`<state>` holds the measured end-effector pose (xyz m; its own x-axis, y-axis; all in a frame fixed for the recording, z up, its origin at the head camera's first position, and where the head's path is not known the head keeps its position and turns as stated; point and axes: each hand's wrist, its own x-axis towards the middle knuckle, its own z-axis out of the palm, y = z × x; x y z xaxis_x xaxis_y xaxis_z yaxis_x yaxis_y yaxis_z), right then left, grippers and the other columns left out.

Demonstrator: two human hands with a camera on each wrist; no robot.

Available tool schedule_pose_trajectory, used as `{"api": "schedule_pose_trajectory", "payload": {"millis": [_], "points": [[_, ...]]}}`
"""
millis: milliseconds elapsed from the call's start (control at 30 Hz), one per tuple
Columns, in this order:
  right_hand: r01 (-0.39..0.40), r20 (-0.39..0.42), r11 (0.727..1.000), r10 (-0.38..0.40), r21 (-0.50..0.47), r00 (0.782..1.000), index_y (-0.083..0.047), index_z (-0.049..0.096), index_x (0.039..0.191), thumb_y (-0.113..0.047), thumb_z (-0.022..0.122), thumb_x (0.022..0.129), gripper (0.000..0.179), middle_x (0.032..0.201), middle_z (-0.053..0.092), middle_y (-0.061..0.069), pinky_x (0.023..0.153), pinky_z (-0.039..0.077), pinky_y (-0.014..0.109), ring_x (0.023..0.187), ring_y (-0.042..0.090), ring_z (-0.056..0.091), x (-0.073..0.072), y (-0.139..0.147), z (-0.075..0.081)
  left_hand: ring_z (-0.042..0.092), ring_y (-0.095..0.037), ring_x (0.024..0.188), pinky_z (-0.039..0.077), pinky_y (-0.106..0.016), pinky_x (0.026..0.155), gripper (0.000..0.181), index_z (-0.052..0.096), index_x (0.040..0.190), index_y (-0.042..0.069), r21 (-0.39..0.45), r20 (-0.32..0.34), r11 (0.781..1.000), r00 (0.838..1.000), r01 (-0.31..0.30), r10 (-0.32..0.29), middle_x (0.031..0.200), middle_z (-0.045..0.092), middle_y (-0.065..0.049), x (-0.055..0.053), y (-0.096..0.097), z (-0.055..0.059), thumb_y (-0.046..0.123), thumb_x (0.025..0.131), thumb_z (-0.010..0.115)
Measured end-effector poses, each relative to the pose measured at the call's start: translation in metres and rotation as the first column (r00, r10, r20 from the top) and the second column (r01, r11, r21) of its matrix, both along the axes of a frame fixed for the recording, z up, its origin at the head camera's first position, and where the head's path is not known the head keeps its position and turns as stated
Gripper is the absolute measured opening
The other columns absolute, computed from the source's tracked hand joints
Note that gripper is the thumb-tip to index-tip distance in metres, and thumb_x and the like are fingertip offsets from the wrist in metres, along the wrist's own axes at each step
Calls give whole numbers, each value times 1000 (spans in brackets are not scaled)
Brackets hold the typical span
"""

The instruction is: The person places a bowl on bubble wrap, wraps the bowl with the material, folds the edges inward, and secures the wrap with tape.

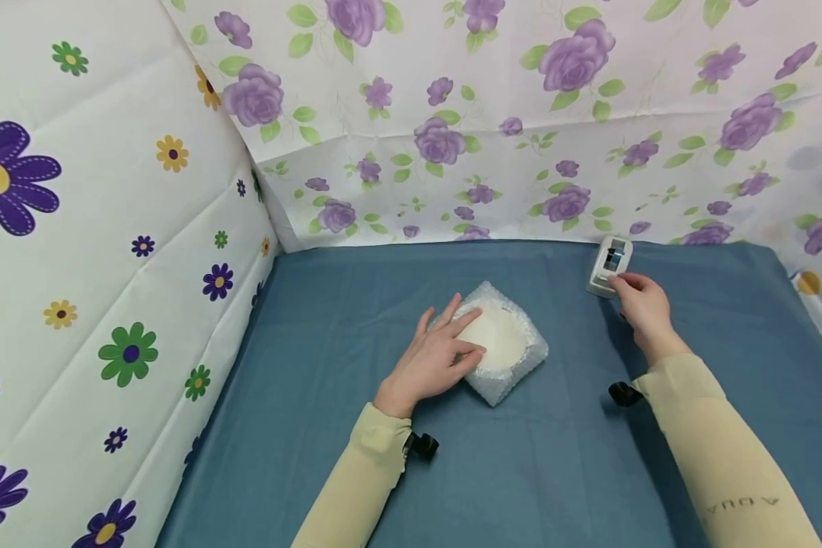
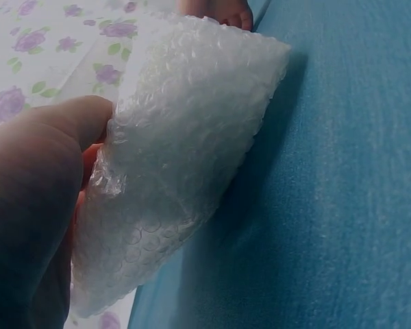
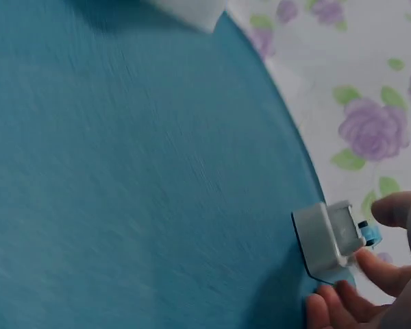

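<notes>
Bubble-wrapped packet (image 1: 501, 336) on worktop (image 1: 541, 464), about mid-width; left hand (image 1: 433, 356) over its left side, touching. Tape dispenser (image 1: 610, 262) farther back and to the right, close to the worktop's rear edge; right hand (image 1: 647, 310) at its near end; one cloth (image 1: 390, 99) behind the worktop, another cloth (image 1: 103, 266) along its left.

From the head, one view faces forward and down across the counter (image 1: 555, 472) to its far edge. The left wrist's looks low and close along the bubble-wrapped package (image 2: 185, 116); the right wrist's, near the small white device (image 3: 318, 240), shares that package's corner.
</notes>
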<state>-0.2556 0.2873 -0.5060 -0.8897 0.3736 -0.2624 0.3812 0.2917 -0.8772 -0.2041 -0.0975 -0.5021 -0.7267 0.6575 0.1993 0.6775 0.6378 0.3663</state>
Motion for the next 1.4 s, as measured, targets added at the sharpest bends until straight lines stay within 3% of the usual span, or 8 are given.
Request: {"api": "schedule_pose_trajectory", "payload": {"millis": [133, 300, 533, 733, 833, 933, 1100, 1400], "points": [[-77, 114, 994, 68, 77, 991, 2, 37, 165, -57, 46, 110, 81, 167, 36, 29, 119, 38, 61, 148, 46, 41, -9, 4, 9, 3, -24, 165, 7, -64, 129, 36, 87, 108, 26, 11, 5, 1000, 1000, -1, 1, 172, 36, 2, 1, 1, -1, 41, 114, 55], [-59, 167, 994, 44, 91, 985, 3, 41, 163, -58, 52, 107, 83, 163, 40, 30, 117, 40, 59, 142, 43, 44, -15, 5, 14, 4, -24, 165, 8, -64, 128, 38, 87, 106, 28, 5, -4, 1000, 1000, -1, 1, 173, 36, 3, 2, 2, 0, 42, 114, 53], [9, 141, 995, -23, 102, 990, -2, 56, 155, -54, 61, 105, 72, 157, 48, 25, 104, 50, 53, 125, 36, 52, -14, 4, 12, 8, -28, 165, 12, -66, 127, 37, 87, 109, 27, 6, -20, 1000, 1000, 10, -9, 172, 37, 1, 1, 4, 1, 42, 114, 53], [8, 108, 937, -48, 348, 993, -3, 69, 139, -54, 62, 106, 61, 140, 61, 26, 86, 56, 54, 113, 41, 61, -11, -6, 16, 5, -26, 166, 9, -64, 128, 37, 87, 111, 27, 3, 7, 1000, 1000, 9, -9, 173, 35, 3, 0, 3, 3, 42, 114, 53], [-11, 87, 892, -31, 451, 996, -2, 72, 129, -51, 61, 107, 55, 140, 56, 30, 96, 51, 63, 124, 48, 55, -10, -11, 18, 6, -26, 166, 11, -64, 128, 36, 87, 112, 27, 1, 4, 1000, 1000, 6, -6, 173, 35, 3, 0, 3, 3, 41, 114, 54], [-20, 63, 877, -12, 480, 998, 0, 72, 123, -47, 60, 109, 50, 147, 46, 34, 107, 39, 73, 135, 54, 43, -9, -15, 18, 5, -26, 166, 11, -65, 128, 36, 87, 111, 27, -2, 4, 1000, 1000, 4, -4, 173, 35, 3, 0, 2, 3, 41, 114, 54], [2, 29, 881, -18, 472, 999, 3, 70, 120, -42, 58, 111, 47, 156, 38, 35, 110, 28, 79, 143, 56, 33, -9, -18, 12, 6, -27, 165, 11, -65, 128, 37, 87, 110, 25, -1, 15, 1000, 1000, 2, -2, 173, 35, 2, 1, 2, 1, 41, 114, 54], [79, -13, 887, -82, 454, 997, 3, 63, 133, -40, 60, 109, 49, 152, 43, 31, 110, 30, 77, 141, 52, 37, -15, -25, 10, 2, -24, 166, 9, -64, 128, 36, 87, 114, 24, -6, 31, 1000, 999, -9, 10, 173, 34, 3, 1, 1, 1, 41, 114, 54]]}}
